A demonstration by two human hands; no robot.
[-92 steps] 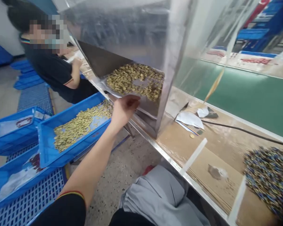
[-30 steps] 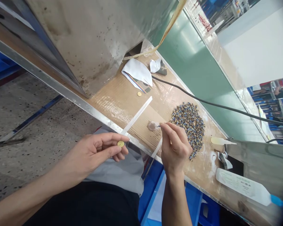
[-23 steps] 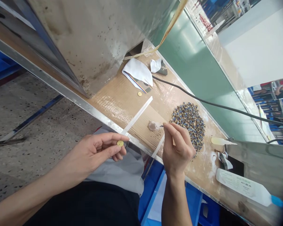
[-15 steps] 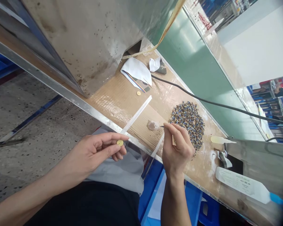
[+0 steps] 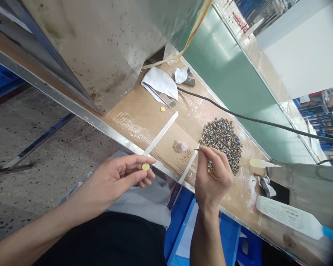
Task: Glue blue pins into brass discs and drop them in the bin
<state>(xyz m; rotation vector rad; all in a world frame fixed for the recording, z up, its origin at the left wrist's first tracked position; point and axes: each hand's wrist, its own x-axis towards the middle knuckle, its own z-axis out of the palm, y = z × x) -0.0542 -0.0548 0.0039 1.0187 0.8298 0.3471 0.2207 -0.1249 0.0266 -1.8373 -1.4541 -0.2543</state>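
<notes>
My left hand (image 5: 124, 173) pinches a small round yellow disc (image 5: 145, 167) between thumb and fingers, in front of the bench edge. A small dark mark shows on the disc's face. In my right hand (image 5: 215, 168), the thumb and fingertips close on a thin dark pointed piece (image 5: 196, 149); most of it is hidden by the fingers. Its tip points left toward a small clear round dish (image 5: 180, 146), apart from it. Tiny dark specks (image 5: 186, 156) are scattered beside the dish. Just behind my right hand lies a heap of small brass and blue parts (image 5: 222, 136).
Another yellow disc (image 5: 162, 109) lies near a white cloth (image 5: 161, 83). A black cable (image 5: 227, 110) crosses the back. A yellowish squeeze bottle (image 5: 261, 163) and a white bottle (image 5: 290, 217) lie at right. A metal cabinet (image 5: 100, 48) stands at left. Blue crates (image 5: 224, 236) sit below.
My right hand has drawn the thin piece a little to the right, away from the dish. My left hand, still pinching the yellow disc, has shifted slightly right.
</notes>
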